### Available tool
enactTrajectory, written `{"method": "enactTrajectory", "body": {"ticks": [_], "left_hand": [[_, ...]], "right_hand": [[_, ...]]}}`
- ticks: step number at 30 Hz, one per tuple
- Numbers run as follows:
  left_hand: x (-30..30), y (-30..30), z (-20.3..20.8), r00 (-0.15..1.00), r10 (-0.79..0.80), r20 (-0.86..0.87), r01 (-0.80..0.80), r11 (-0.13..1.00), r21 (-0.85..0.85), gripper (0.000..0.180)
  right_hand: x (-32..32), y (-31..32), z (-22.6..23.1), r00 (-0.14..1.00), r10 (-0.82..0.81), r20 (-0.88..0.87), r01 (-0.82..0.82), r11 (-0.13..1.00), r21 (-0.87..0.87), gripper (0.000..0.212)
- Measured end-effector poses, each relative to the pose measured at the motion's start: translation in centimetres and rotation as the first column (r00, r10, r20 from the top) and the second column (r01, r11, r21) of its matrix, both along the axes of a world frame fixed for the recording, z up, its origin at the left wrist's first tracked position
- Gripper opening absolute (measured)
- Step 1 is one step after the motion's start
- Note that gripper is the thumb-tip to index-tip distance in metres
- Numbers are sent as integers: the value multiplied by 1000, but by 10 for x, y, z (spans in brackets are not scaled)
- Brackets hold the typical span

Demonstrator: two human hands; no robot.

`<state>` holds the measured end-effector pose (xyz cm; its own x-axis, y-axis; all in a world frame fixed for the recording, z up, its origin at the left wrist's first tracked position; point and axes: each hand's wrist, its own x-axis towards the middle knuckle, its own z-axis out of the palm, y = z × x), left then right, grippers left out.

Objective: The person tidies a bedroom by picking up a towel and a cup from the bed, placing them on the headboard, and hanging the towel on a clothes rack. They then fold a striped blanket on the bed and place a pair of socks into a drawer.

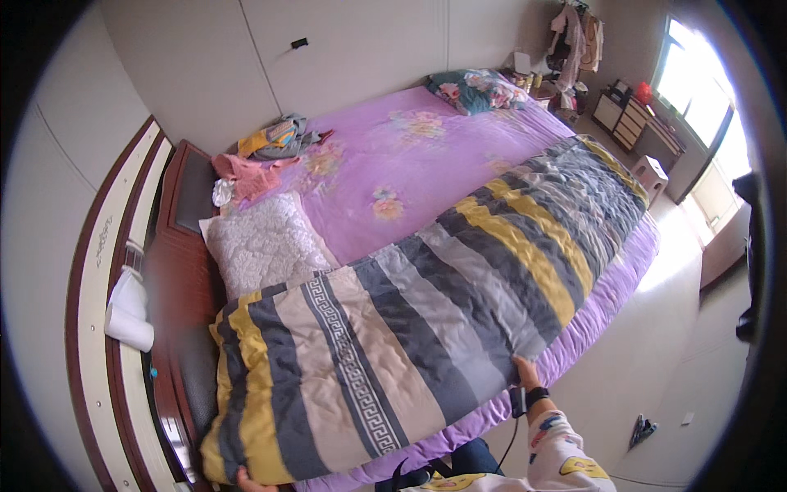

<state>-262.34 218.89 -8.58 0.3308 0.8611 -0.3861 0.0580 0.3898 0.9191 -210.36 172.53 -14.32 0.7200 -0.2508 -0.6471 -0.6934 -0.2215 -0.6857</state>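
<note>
A quilt (459, 279) with grey, yellow and beige stripes and a key-pattern band lies lengthwise along the near side of the bed. My right hand (525, 374) pinches its near edge around the middle, with part of the fingers hidden by the cloth. At the lower left, near the headboard, my left hand (256, 482) holds the quilt's near corner; only a small part of this hand shows. Beneath the quilt, a purple flowered sheet (377, 164) covers the mattress. A pale patterned pillow (266, 242) rests by the headboard, partly under the quilt's edge.
The dark brown headboard (195, 193) stands at the left, with a white roll (129, 328) on its ledge. Folded clothes (283, 139) and a pink cloth (246, 174) lie at the far left corner. A green floral pillow (475, 90) is at the foot; a stool (650, 175) stands beyond.
</note>
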Motion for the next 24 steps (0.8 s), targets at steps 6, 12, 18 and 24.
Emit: {"method": "enactTrajectory", "body": {"ticks": [6, 12, 18, 24], "left_hand": [[-67, -57, -158, 540, 289, -790, 505, 640, 579, 77], [-16, -59, -97, 945, 81, -318, 17, 955, 295, 91], [108, -75, 10, 957, 282, 69, -289, 901, 323, 71], [340, -148, 144, 945, 191, 265, -182, 982, -57, 55]], "right_hand": [[-10, 60, -35, 573, 751, 327, -342, 582, -738, 79], [-53, 200, -45, -151, 957, 249, -709, 71, -702, 74], [-42, 235, -83, -299, 951, 83, -896, -249, -368, 78], [37, 93, -16, 266, 832, 487, -876, -3, 483, 73]]}}
